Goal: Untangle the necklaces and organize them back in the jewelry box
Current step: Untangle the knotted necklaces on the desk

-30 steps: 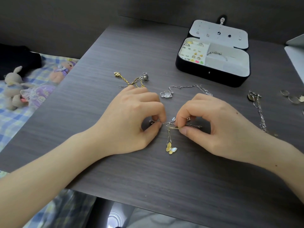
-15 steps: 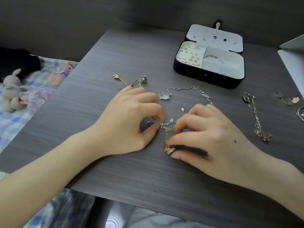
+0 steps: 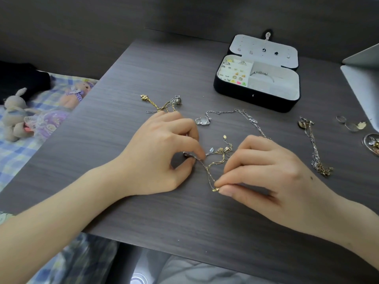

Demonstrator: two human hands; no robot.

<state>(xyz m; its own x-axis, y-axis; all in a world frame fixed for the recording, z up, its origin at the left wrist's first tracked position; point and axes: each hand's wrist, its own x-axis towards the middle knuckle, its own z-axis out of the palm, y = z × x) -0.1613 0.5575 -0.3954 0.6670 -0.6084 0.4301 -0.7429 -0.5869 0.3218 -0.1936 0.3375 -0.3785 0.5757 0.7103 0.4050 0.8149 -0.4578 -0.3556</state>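
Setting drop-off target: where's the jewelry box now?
Head view: the open black jewelry box sits far right on the table, beyond the right hand, with a silver necklace lying just in front of it.

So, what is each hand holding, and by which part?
The left hand pinches the tangled chains at their left side. The right hand pinches the gold chain at its near end, by a small gold piece.

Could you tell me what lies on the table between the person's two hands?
In the head view, a tangle of gold and silver chains lies between the left hand and right hand, both pinching it.
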